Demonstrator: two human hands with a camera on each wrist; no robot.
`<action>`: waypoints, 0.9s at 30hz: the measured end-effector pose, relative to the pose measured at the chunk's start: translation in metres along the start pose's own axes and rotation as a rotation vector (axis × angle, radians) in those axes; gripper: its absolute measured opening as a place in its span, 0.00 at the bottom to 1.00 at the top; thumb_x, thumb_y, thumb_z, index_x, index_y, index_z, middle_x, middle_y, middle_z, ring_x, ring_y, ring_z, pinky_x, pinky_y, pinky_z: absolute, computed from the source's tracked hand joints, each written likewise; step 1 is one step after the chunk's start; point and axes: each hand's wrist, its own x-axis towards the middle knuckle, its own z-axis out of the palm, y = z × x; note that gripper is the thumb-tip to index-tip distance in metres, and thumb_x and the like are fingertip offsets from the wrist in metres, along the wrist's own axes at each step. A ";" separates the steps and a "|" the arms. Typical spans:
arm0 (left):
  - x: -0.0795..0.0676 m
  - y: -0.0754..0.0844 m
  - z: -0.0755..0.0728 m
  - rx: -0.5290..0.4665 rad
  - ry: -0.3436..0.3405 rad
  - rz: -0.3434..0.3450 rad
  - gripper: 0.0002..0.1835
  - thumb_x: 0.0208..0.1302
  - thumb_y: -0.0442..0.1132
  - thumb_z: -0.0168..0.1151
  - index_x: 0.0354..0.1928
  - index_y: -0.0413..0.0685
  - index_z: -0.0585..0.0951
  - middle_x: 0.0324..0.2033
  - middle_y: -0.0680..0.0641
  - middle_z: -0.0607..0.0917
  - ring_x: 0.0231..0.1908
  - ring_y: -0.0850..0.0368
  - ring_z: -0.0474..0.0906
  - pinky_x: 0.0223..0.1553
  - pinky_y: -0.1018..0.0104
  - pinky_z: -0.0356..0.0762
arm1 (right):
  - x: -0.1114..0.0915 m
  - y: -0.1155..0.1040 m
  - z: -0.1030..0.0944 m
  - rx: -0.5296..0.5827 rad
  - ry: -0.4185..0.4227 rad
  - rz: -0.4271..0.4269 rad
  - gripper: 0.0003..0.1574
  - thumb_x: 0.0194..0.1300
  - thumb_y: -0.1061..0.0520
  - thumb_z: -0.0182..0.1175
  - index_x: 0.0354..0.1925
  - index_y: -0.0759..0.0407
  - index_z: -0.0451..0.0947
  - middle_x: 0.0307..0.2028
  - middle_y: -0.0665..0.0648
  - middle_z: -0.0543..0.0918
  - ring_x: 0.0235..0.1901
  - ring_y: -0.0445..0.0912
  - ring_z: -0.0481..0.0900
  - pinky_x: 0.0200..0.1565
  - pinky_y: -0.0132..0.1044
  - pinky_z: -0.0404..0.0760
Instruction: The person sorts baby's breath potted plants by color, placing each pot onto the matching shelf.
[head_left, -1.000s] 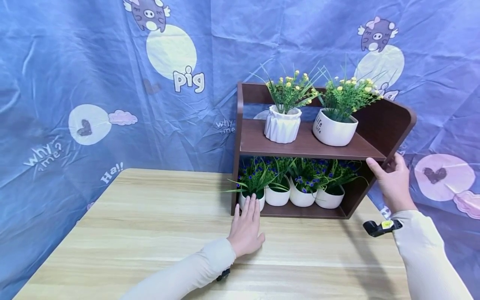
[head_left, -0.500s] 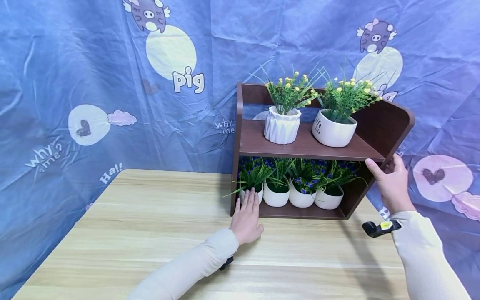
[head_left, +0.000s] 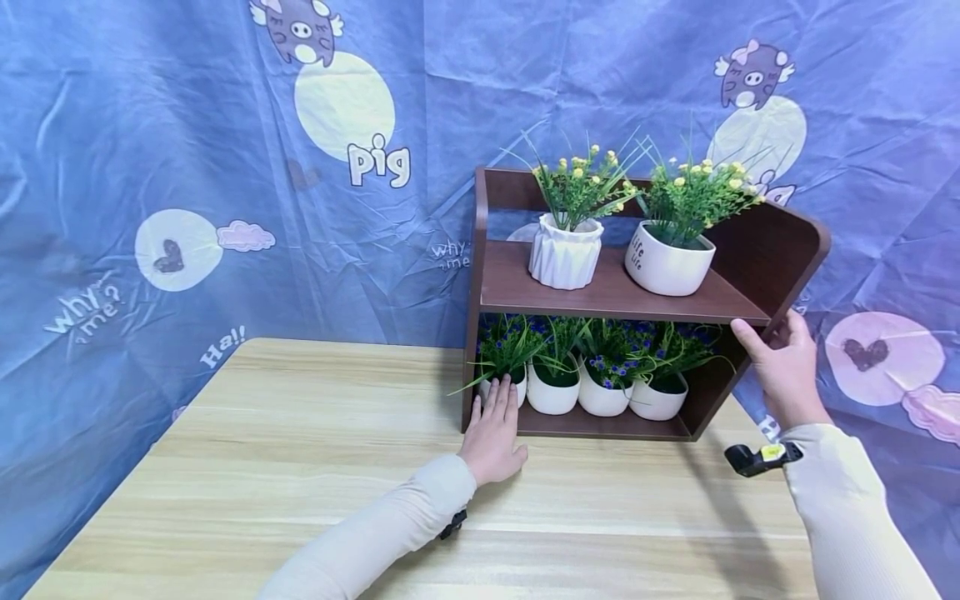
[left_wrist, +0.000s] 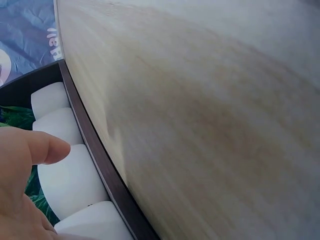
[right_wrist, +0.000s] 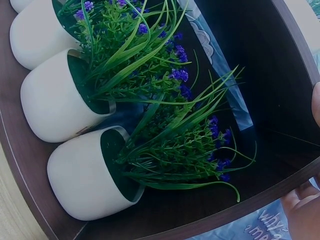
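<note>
A dark brown two-tier shelf stands on the wooden table. Several white pots with grass and blue-purple flowers line its lower tier. My left hand reaches to the leftmost of these, its straight fingers against the front of that flowerpot and covering part of it. At the shelf's right side, my right hand grips the side panel, the thumb in front by the upper board and the fingers behind. The right wrist view shows the rightmost flowerpot, tilted by the camera angle, inside the side panel.
On the upper tier are a ribbed white flowerpot and a rounded one lettered "Life", both with yellow flowers. A blue printed cloth hangs behind the table. Grass blades stick out past the shelf's left side.
My left hand has moved slightly forward, and the leftmost flowerpot has slid deeper into the lower tier, level with its neighbours. My right hand keeps its grip on the shelf.
</note>
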 end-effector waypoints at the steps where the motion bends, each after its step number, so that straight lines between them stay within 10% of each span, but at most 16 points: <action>1: 0.000 0.000 0.000 -0.002 -0.001 -0.001 0.47 0.56 0.54 0.55 0.67 0.37 0.43 0.68 0.40 0.38 0.67 0.45 0.34 0.63 0.47 0.43 | 0.000 0.000 0.000 -0.003 -0.001 0.002 0.34 0.52 0.63 0.63 0.57 0.55 0.62 0.42 0.46 0.73 0.44 0.37 0.70 0.39 0.17 0.69; 13: 0.000 -0.002 0.000 -0.098 0.014 0.001 0.46 0.56 0.52 0.54 0.67 0.37 0.44 0.68 0.40 0.39 0.67 0.45 0.34 0.63 0.45 0.44 | 0.002 0.005 0.003 -0.095 -0.002 -0.001 0.31 0.54 0.60 0.62 0.56 0.54 0.63 0.42 0.44 0.73 0.45 0.36 0.69 0.40 0.16 0.67; 19: -0.002 -0.005 -0.010 -0.184 -0.034 0.085 0.45 0.57 0.52 0.53 0.68 0.40 0.42 0.68 0.43 0.38 0.67 0.45 0.33 0.62 0.44 0.43 | -0.008 0.006 -0.003 -0.509 -0.075 -0.003 0.30 0.60 0.47 0.54 0.56 0.60 0.62 0.40 0.49 0.72 0.37 0.30 0.68 0.35 0.16 0.66; 27: -0.021 -0.026 -0.059 -0.209 -0.111 0.327 0.40 0.63 0.57 0.44 0.68 0.48 0.41 0.68 0.51 0.37 0.67 0.54 0.31 0.63 0.47 0.42 | -0.033 -0.006 -0.017 -0.754 -0.316 0.070 0.47 0.64 0.40 0.44 0.67 0.67 0.41 0.60 0.77 0.55 0.59 0.66 0.56 0.55 0.58 0.57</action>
